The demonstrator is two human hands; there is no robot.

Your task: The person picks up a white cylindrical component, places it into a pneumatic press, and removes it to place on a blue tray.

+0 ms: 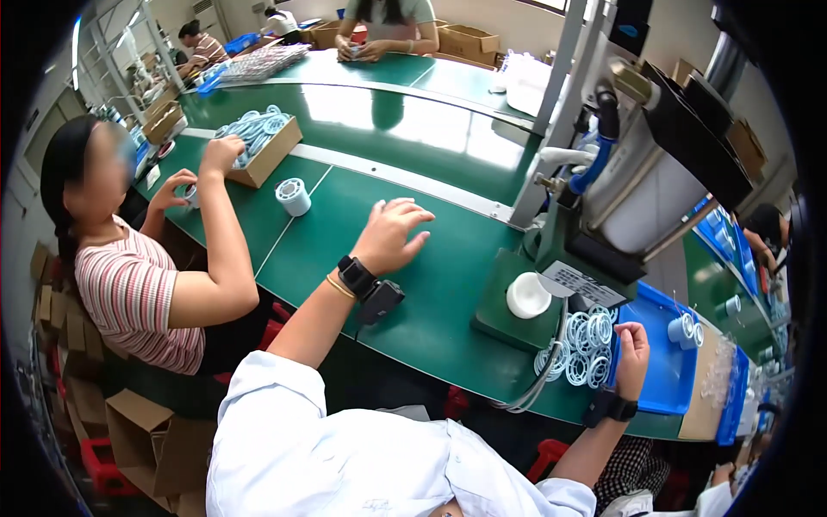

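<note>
Over the green bench, my left hand [392, 236] is open, fingers stretched and apart, with nothing in it. Left of it, toward a co-worker, a pale blue cylindrical part [294, 197] with a slotted top stands upright. My right hand [633, 359] is beside the near-left edge of a blue tray [656, 377], its fingers curled together; anything inside them is hidden. Against that hand's left side lies a heap of pale blue rings [589, 341]. Between my hands, a green press machine [579, 254] carries a round white fixture [528, 295] on its base.
A co-worker in a striped shirt [142, 297] sits at my left, holding a small part near a cardboard box [269, 153] of pale blue rings. Two pale blue parts [685, 331] sit in the blue tray. Grey cables [551, 366] hang over the bench's front edge.
</note>
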